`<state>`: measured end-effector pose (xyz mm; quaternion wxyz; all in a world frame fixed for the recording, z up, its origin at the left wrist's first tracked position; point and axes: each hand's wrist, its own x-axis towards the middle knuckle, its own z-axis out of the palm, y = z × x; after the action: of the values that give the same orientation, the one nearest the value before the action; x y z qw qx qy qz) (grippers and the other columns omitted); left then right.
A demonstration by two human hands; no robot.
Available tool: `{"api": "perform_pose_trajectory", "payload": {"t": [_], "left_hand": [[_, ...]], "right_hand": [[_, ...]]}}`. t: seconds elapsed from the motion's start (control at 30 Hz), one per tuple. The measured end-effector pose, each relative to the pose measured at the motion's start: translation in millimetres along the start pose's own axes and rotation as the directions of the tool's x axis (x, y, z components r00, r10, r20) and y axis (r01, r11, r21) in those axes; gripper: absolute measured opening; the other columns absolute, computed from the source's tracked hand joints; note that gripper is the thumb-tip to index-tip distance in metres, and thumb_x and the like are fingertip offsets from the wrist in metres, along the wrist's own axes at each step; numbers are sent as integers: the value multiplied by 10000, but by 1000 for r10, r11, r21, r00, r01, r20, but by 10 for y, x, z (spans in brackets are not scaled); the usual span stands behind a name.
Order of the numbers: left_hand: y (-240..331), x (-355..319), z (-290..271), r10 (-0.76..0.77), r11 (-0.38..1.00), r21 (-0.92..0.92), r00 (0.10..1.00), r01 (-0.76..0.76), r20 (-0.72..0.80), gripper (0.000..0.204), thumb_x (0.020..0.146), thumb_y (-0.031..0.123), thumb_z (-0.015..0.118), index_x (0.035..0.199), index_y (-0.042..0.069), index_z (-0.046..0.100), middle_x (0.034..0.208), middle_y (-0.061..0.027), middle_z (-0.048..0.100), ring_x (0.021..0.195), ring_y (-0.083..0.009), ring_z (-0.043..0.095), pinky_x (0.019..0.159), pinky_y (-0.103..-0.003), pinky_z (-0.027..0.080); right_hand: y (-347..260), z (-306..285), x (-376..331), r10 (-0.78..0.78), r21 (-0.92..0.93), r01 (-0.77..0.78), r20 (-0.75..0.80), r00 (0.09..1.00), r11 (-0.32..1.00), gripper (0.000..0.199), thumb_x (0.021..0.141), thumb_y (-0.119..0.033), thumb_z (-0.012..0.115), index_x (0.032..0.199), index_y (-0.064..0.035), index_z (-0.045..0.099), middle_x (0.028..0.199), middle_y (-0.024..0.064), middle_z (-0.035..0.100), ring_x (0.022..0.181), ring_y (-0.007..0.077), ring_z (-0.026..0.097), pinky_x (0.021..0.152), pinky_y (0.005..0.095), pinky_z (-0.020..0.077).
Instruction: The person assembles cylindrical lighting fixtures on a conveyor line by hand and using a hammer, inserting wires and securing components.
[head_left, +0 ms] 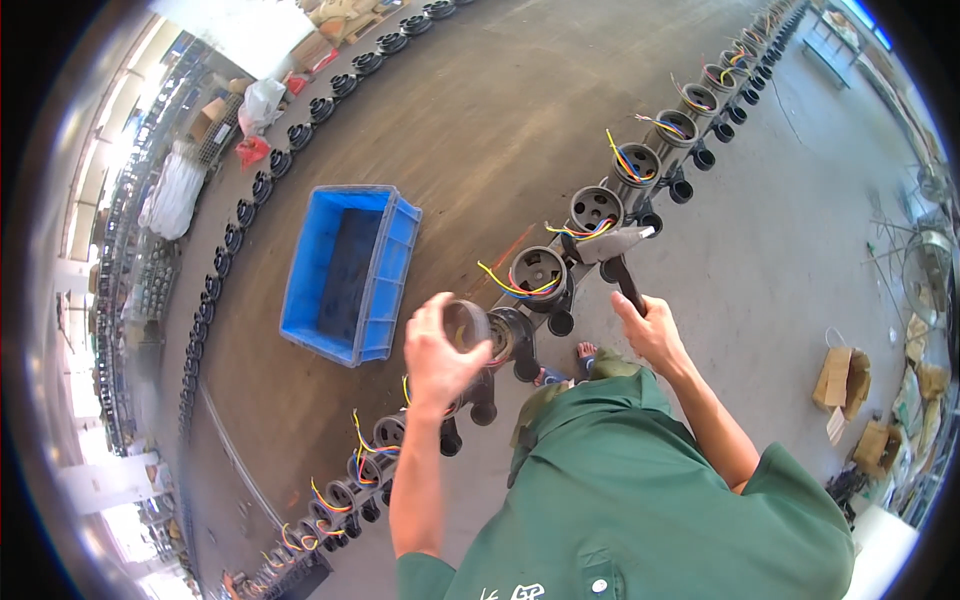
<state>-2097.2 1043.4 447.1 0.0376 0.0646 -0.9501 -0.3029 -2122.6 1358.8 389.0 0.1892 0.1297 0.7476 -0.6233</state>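
My left hand (pixel 441 358) is closed round a grey, cup-like ring (pixel 478 322), blurred by motion. It is close to a round dark housing (pixel 515 334) on the long row; whether the two touch I cannot tell. In my right hand (pixel 652 332) is a hammer (pixel 614 245), gripped by its dark handle, its metal head above the row. Under and beside the head sit round grey housings, one (pixel 538 272) with yellow, red and blue wires coming out and another (pixel 596 209) just beyond it.
A blue plastic crate (pixel 372 300) lies on the floor left of the row. Farther left runs a curved line of black round parts (pixel 261 187). Cardboard boxes (pixel 842 380) stand on the right. My sandalled foot (pixel 586 351) is close to the row.
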Motion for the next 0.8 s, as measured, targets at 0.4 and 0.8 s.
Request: {"api": "perform_pose_trajectory", "payload": {"t": [0.4, 0.8], "left_hand": [[481, 100, 168, -206, 926, -376, 890, 43, -407, 212, 855, 28, 724, 1056, -7, 663, 1012, -112, 692, 914, -223, 647, 870, -353, 506], [1480, 721, 2846, -458, 626, -752, 878, 208, -138, 1000, 711, 311, 936, 1469, -6, 367, 1445, -220, 453, 1366, -362, 421, 1180, -478, 310]], "right_hand": [[-54, -689, 2, 34, -179, -52, -102, 994, 982, 439, 980, -399, 713, 722, -84, 550, 634, -59, 498, 569, 43, 438, 500, 272, 359], [-696, -1414, 1466, -74, -394, 231, 374, 925, 890, 411, 977, -406, 685, 890, -6, 714, 661, 30, 612, 627, 110, 519, 601, 322, 450]]}}
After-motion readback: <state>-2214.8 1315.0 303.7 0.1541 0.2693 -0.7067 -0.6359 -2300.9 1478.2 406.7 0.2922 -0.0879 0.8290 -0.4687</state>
